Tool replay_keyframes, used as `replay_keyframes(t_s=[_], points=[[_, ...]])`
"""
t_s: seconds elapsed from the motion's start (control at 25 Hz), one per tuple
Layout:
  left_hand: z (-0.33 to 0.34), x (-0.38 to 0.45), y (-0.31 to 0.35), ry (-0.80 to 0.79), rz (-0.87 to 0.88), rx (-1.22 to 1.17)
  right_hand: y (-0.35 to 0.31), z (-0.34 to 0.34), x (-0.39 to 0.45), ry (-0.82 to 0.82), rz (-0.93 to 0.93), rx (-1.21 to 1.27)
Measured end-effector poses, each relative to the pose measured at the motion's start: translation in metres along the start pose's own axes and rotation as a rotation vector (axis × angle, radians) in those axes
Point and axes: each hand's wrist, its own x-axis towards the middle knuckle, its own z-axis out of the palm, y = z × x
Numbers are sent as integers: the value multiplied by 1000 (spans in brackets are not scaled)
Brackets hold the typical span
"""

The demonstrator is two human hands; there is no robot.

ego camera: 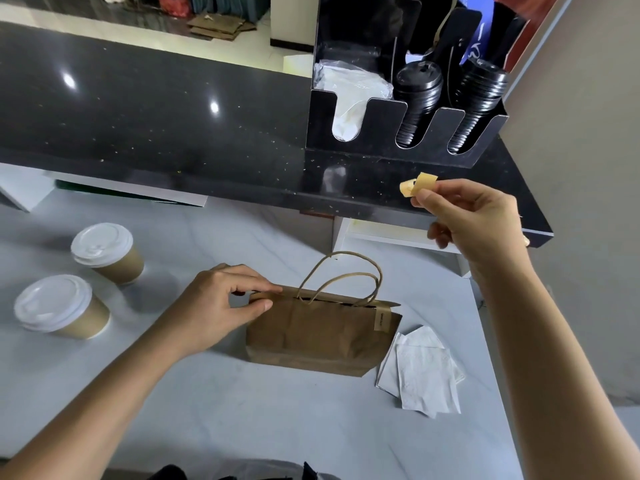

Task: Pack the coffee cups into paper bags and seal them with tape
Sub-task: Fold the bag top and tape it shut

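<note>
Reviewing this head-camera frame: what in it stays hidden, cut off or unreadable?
- Inside of the brown paper bag with twisted handles: its folded top, pinched by the left hand, hides any cup, head view.
- Small tan tape strip on the bag: its print is too small to read.
- Curled tan tape piece: partly covered by the right hand that pinches it.

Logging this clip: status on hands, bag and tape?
Left hand pinches the bag top shut. Right hand holds a tape piece up, one strip already on. Two cups unpacked; nothing blocking.
</note>
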Motion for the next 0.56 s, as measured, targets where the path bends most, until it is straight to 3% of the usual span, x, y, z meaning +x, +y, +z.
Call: replay_keyframes(t_s=[0.2,0.56], points=[[-2,-4,-2,-22,11,1,-20,10,-35,-66,-16,115],[-8,-14,-4,-20,-98,-38,-46,33,-90,-253,-31,102]])
